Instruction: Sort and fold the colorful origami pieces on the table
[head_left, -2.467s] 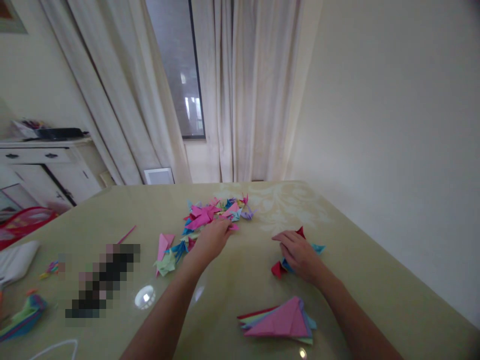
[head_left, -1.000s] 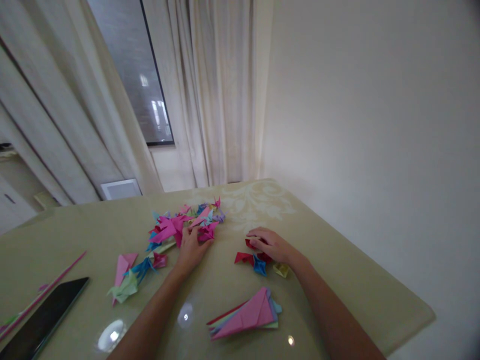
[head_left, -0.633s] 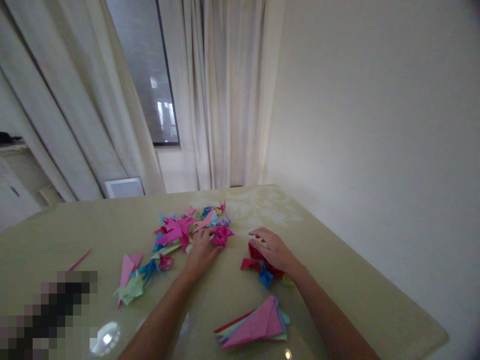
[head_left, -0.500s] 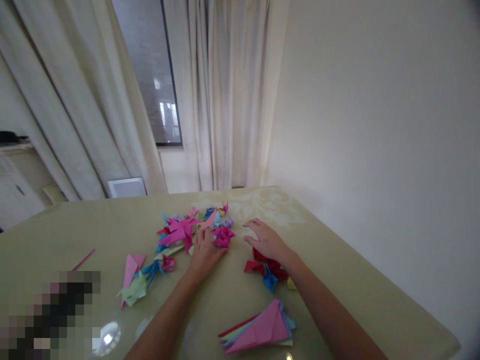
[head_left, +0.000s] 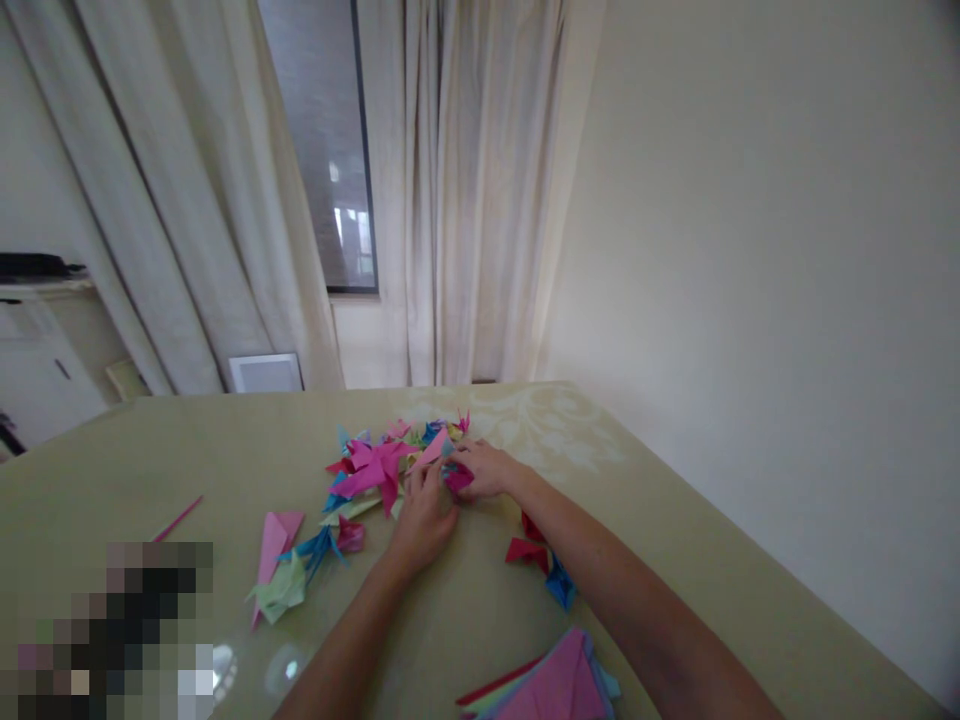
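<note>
A heap of small folded paper figures (head_left: 379, 466), mostly pink with blue and green, lies on the glossy olive table (head_left: 187, 460). My left hand (head_left: 422, 510) rests flat at the heap's near edge, fingers touching the papers. My right hand (head_left: 484, 468) has reached across and its fingers pinch a magenta folded piece (head_left: 457, 478) at the heap's right end. Under my right forearm lie a few red and blue folded pieces (head_left: 541, 562).
A stack of coloured paper triangles (head_left: 551, 690) sits at the near edge. A pink and green folded group (head_left: 281, 565) and a pink strip (head_left: 178, 518) lie to the left, beside a blurred-out patch. Curtains, a window and a bare wall stand behind the table.
My right hand left the red and blue pieces and moved left to the heap, closing on the magenta piece. My left hand stayed at the heap. The view drifted a little.
</note>
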